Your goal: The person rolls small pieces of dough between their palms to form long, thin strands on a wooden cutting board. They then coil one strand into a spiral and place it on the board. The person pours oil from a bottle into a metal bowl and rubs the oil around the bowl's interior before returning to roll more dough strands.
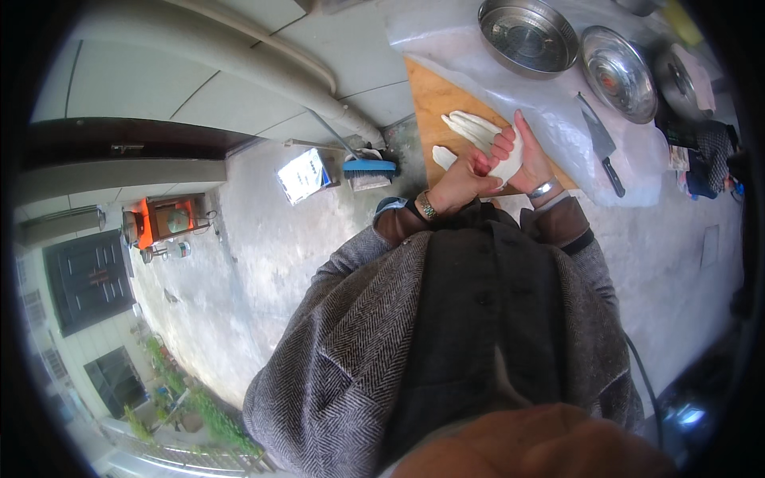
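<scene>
Both my hands are together over a wooden board (425,89), holding a piece of white dough (510,165). My left hand (460,180), with a watch at its wrist, has its fingers closed at the near left side of the dough. The dough rests against the palm of my right hand (535,163), whose fingers are curled round it while the thumb sticks up. A silver bracelet circles that wrist. Long white dough strips (470,127) lie on the board just beyond my hands, and a smaller dough piece (443,157) sits left of them. My fingers partly hide the held dough.
Right of my hands, a cleaver-like knife (598,139) lies on a plastic sheet (558,119). Beyond stand a round metal pan (529,40), a shiny metal bowl (617,73) and another metal pot (681,84). A blue broom (369,169) stands on the floor at the left.
</scene>
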Demonstrator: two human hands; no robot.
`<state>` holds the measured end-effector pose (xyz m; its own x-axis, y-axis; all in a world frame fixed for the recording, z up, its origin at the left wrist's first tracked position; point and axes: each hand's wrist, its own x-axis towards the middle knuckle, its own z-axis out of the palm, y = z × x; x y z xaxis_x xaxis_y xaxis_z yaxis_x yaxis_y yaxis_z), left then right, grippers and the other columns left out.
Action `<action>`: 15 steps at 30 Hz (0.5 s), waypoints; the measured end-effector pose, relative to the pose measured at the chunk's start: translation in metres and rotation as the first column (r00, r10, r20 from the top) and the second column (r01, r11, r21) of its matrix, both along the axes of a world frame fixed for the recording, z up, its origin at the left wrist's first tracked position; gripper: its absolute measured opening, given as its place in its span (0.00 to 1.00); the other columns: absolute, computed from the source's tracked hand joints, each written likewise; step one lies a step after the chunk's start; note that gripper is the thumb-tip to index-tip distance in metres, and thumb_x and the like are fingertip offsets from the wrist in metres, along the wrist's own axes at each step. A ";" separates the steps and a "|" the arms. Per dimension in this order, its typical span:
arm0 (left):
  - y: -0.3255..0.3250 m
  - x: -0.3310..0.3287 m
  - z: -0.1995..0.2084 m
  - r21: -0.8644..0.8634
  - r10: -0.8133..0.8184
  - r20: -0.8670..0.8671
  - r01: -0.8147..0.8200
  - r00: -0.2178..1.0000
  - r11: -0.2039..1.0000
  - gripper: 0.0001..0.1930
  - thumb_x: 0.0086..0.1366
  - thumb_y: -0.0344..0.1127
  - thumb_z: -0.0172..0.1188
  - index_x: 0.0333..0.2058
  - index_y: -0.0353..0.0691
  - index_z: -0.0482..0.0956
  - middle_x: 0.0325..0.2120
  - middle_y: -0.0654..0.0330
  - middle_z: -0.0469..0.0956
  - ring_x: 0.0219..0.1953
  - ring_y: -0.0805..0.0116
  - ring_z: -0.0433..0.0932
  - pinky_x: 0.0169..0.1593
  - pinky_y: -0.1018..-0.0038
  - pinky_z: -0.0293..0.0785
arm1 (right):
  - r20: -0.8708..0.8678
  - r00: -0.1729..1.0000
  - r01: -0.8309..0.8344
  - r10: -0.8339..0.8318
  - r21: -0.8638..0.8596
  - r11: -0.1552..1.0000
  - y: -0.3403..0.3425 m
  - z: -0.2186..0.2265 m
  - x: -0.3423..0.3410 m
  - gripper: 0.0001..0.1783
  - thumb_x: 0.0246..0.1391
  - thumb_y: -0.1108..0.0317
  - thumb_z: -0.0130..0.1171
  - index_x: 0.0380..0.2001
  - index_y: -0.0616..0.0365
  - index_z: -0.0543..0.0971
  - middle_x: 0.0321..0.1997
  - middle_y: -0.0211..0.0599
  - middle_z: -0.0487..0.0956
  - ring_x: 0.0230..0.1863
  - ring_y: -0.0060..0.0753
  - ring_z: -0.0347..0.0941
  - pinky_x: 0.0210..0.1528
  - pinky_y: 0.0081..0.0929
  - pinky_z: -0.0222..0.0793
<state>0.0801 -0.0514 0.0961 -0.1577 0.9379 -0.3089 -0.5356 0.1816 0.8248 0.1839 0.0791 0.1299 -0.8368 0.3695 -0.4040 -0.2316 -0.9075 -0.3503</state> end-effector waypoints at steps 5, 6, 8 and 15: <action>0.000 0.002 0.003 0.039 -0.131 -0.156 0.139 0.979 0.990 0.23 0.54 0.22 0.69 0.45 0.38 0.67 0.34 0.66 0.68 0.35 0.79 0.68 0.40 0.81 0.72 | 0.132 0.991 -0.002 -0.031 0.244 0.970 -0.003 0.026 0.006 0.35 0.60 0.34 0.51 0.13 0.44 0.54 0.11 0.23 0.52 0.12 0.21 0.48 0.16 0.22 0.49; 0.001 0.002 0.005 0.025 -0.155 -0.178 0.162 0.972 0.986 0.23 0.54 0.22 0.69 0.45 0.39 0.67 0.33 0.67 0.68 0.34 0.79 0.68 0.40 0.81 0.72 | 0.195 0.979 0.021 -0.067 0.233 0.972 -0.005 0.030 0.006 0.34 0.62 0.35 0.50 0.13 0.44 0.55 0.11 0.23 0.52 0.12 0.21 0.49 0.16 0.23 0.49; 0.001 0.003 0.011 -0.007 -0.169 -0.220 0.171 0.961 0.985 0.22 0.55 0.23 0.69 0.46 0.40 0.68 0.33 0.67 0.68 0.33 0.79 0.68 0.39 0.80 0.72 | 0.271 0.953 0.075 -0.138 0.231 0.970 -0.008 0.038 0.003 0.33 0.64 0.37 0.48 0.12 0.45 0.57 0.11 0.24 0.53 0.11 0.21 0.50 0.15 0.23 0.50; 0.002 0.001 0.011 0.060 -0.193 -0.351 0.228 0.916 0.972 0.24 0.56 0.26 0.70 0.49 0.39 0.68 0.28 0.68 0.68 0.30 0.79 0.69 0.36 0.79 0.72 | 0.220 0.897 0.330 -0.383 0.242 0.912 -0.006 0.059 0.002 0.33 0.68 0.39 0.42 0.13 0.48 0.60 0.12 0.25 0.56 0.14 0.24 0.54 0.19 0.25 0.54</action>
